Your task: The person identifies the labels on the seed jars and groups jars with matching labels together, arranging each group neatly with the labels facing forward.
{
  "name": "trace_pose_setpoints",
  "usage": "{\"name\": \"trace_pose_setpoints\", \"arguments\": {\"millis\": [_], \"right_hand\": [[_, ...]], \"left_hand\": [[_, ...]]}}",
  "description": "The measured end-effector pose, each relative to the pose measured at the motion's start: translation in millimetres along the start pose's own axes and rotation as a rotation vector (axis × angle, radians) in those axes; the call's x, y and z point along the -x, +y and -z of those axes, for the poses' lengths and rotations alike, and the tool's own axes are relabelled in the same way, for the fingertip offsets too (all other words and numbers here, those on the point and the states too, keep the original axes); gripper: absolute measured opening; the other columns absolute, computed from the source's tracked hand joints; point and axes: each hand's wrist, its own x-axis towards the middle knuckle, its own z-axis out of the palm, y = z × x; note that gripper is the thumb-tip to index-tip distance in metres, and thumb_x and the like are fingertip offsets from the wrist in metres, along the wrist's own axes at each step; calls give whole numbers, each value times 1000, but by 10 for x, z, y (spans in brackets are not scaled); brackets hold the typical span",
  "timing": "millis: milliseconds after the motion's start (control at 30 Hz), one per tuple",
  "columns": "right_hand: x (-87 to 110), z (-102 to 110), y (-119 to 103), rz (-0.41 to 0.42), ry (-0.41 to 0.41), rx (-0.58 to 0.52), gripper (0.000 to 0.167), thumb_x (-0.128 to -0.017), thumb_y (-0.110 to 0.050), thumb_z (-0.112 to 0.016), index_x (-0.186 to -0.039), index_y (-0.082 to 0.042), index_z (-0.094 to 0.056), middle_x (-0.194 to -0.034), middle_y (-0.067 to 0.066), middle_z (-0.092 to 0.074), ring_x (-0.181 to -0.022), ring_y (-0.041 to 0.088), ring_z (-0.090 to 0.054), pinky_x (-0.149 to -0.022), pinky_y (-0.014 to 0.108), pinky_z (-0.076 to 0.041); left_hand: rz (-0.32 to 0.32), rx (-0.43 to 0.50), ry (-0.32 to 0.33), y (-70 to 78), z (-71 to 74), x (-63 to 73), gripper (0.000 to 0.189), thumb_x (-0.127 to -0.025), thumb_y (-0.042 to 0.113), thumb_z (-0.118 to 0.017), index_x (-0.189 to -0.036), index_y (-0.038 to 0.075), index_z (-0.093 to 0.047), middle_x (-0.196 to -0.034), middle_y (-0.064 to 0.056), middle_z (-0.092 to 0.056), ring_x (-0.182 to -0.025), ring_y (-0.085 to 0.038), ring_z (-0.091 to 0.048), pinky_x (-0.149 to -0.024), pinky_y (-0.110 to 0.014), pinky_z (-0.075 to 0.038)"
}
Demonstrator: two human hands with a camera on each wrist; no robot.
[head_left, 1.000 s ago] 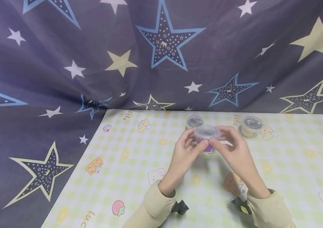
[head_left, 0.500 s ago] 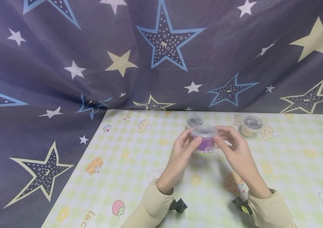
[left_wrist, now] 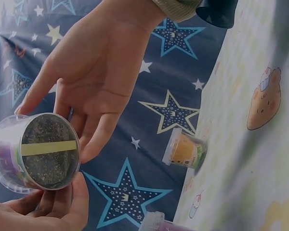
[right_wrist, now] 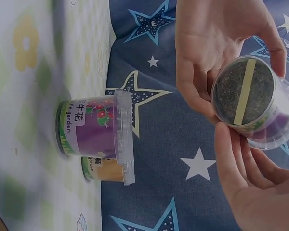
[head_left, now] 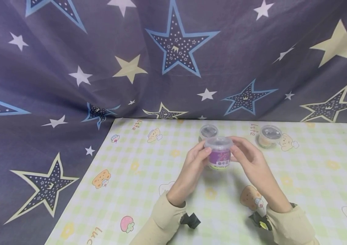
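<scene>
A clear lidded plastic planting cup (head_left: 219, 159) with a purple label is held above the tablecloth, upright, between both hands. My left hand (head_left: 191, 166) grips its left side, thumb at the front. On the right side, my right hand (head_left: 253, 161) holds it with thumb and fingers. Through the base of the cup (left_wrist: 50, 153), the left wrist view shows dark, soil-like contents and a pale yellow strip. Behind the held cup stands another purple-labelled cup (right_wrist: 96, 126), partly hidden in the head view. Farther right is an orange-labelled cup (left_wrist: 183, 149).
A table (head_left: 142, 200) wears a pale green checked cloth with cartoon prints. Behind it hangs a dark star-patterned curtain (head_left: 99, 41). Dark wrist devices (head_left: 190, 221) sit at the sleeves, close above the cloth.
The held cup has turned so its printed label faces front, and it has shifted slightly left. Both thumbs have moved apart toward its sides. The other cups have stayed put.
</scene>
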Motion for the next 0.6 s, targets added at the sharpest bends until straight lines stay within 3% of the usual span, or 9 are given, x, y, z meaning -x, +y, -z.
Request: {"name": "trace_pose_setpoints", "arguments": {"millis": [267, 600], "right_hand": [[8, -11, -38, -1, 1, -5, 36, -105, -16, -47, -136, 3, -52, -138, 21, -56, -112, -2, -60, -88, 19, -56], [0, -3, 20, 5, 39, 46, 36, -105, -17, -50, -135, 1, -53, -129, 13, -61, -109, 2, -61, -87, 26, -58]], "left_hand": [[2, 6, -16, -6, 13, -5, 55, -99, 29, -48, -146, 1, -42, -142, -17, -49, -130, -21, -49, -115, -39, -38], [4, -66, 100, 24, 20, -10, 48, -98, 23, -55, -141, 3, -49, -137, -16, -57, -121, -20, -57, -105, -35, -46]]}}
